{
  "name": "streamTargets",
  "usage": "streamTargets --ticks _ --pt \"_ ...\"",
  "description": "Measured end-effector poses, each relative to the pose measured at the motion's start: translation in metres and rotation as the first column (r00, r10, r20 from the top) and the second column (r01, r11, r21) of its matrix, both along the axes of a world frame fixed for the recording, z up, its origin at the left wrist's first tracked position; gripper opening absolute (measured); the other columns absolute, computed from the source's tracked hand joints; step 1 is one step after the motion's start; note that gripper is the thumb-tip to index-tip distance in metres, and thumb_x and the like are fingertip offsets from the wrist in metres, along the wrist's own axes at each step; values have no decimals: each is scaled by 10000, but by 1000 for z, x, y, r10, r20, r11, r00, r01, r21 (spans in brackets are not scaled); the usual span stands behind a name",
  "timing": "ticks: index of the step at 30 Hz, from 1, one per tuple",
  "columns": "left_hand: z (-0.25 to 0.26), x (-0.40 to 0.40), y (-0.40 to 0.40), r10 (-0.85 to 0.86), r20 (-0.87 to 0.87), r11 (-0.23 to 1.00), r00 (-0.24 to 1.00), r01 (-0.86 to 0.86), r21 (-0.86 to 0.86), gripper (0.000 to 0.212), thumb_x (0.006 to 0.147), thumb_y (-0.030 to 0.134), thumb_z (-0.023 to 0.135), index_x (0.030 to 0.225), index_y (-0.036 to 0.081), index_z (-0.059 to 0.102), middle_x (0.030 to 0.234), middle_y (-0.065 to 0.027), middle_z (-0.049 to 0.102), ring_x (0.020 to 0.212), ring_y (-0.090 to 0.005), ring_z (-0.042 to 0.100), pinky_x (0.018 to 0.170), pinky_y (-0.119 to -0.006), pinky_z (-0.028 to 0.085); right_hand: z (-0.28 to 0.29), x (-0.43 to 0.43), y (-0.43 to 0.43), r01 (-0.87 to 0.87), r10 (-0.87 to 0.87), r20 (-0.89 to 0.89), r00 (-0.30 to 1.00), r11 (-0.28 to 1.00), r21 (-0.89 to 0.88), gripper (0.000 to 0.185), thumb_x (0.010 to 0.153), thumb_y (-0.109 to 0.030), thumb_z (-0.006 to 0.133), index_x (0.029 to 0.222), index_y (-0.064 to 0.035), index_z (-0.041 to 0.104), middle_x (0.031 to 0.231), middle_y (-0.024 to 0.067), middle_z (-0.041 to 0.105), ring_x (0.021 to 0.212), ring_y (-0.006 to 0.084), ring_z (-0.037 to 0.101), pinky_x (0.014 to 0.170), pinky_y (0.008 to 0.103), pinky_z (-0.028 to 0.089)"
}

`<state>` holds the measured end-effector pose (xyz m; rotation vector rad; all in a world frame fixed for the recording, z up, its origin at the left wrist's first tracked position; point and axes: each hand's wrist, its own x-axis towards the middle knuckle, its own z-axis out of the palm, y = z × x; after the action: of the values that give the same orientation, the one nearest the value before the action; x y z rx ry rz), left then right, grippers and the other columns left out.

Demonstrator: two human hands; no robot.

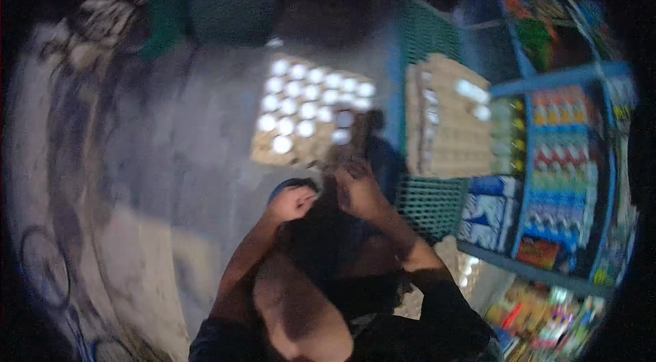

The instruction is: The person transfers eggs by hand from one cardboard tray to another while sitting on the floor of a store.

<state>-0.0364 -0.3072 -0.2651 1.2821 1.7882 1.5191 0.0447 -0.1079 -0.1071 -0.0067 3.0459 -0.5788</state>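
Note:
A pulp egg tray point(307, 152) lies on the grey floor in front of me, with several white eggs point(307, 90) in its cups. The cups along its near edge hold no eggs. My left hand point(294, 203) is just short of the tray, above my knee, with its fingers curled; whether anything is inside is not clear. Close to the tray's near right corner is my right hand point(356, 182), blurred and in shadow, so its grip cannot be made out. My bare leg point(302, 305) shows below the hands.
To the right, a stack of pulp egg trays point(451, 126), with a few eggs on it, rests by a green plastic lattice crate point(428, 208). Blue shelving point(558, 80) holds rows of coloured packages point(561, 157). Further goods point(548, 316) lie at lower right. A bicycle wheel point(46, 264) stands far left.

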Motion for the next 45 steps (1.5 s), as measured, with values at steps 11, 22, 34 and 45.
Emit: streamTargets --ticks 11,22,34,45 --pt "6 4 -1 66 138 985 988 -43 -164 122 909 173 680 892 54 660 633 -85 594 541 -198 580 567 -334 478 184 79 252 642 -810 -163 564 554 -530 151 903 -76 622 1038 -19 589 846 7 628 700 111 592 639 278 518" --pt "-2 -2 -11 65 136 993 989 -50 -108 143 908 181 681 861 50 644 660 -83 567 563 -182 550 571 -310 460 113 29 336 887 -904 -64 422 426 -177 481 723 -274 821 1051 2 602 811 112 691 776 195 675 680 343 533" --pt "19 1 -2 59 212 985 975 -22 -171 146 921 181 654 882 41 641 679 -104 576 586 -225 578 591 -324 475 140 97 316 465 -793 -146 591 483 -742 663 776 -13 794 1328 -46 428 1172 135 660 1043 219 650 856 332 537" --pt "9 -1 -14 50 119 992 992 -36 -119 73 883 97 664 886 30 635 730 -92 621 611 -199 613 583 -317 485 63 18 40 101 -458 -15 889 226 -969 537 746 -5 828 1205 -55 552 1228 96 617 1157 213 589 1015 399 483"
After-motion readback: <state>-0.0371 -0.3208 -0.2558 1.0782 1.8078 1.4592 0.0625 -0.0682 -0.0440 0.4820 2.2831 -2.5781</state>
